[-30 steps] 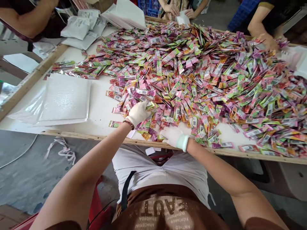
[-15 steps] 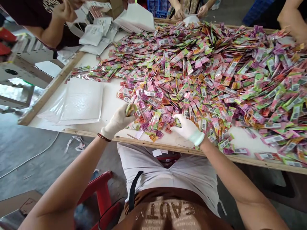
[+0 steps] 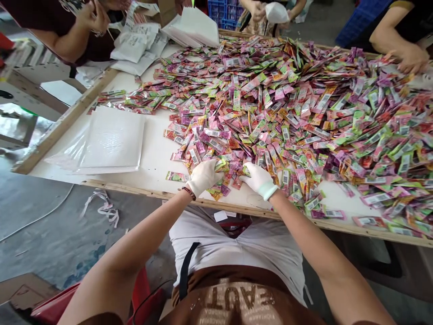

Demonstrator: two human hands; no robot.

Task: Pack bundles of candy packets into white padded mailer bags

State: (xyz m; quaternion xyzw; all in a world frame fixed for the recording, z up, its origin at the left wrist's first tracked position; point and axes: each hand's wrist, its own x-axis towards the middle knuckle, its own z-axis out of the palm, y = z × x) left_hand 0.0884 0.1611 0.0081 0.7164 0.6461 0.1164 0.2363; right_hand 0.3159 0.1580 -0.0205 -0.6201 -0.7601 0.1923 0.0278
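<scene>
A wide heap of small stick-shaped sachets (image 3: 250,115) in pink, green, purple and orange lies across the table. At its near edge my left hand (image 3: 204,177), in a white glove, is closed on several sachets (image 3: 221,165); a green end sticks out past the fingers. Close by on the right, my gloved right hand (image 3: 258,179) pinches a green-tipped sachet (image 3: 246,171) between thumb and fingers. Between the two hands lie more loose sachets. A single sachet (image 3: 177,176) rests just left of my left hand. The palms are hidden.
On the left lies a stack of white padded bags (image 3: 113,140). Farther back are filled white packages (image 3: 133,47) and more flat bags (image 3: 192,28). Wooden strips (image 3: 128,187) edge the table. Co-workers' hands (image 3: 411,58) are at the far side, with blue crates (image 3: 223,11) behind.
My left hand has moved right, close to my right hand, leaving a sachet uncovered to its left. My right hand stays nearly in place. A co-worker at far right reaches into the heap.
</scene>
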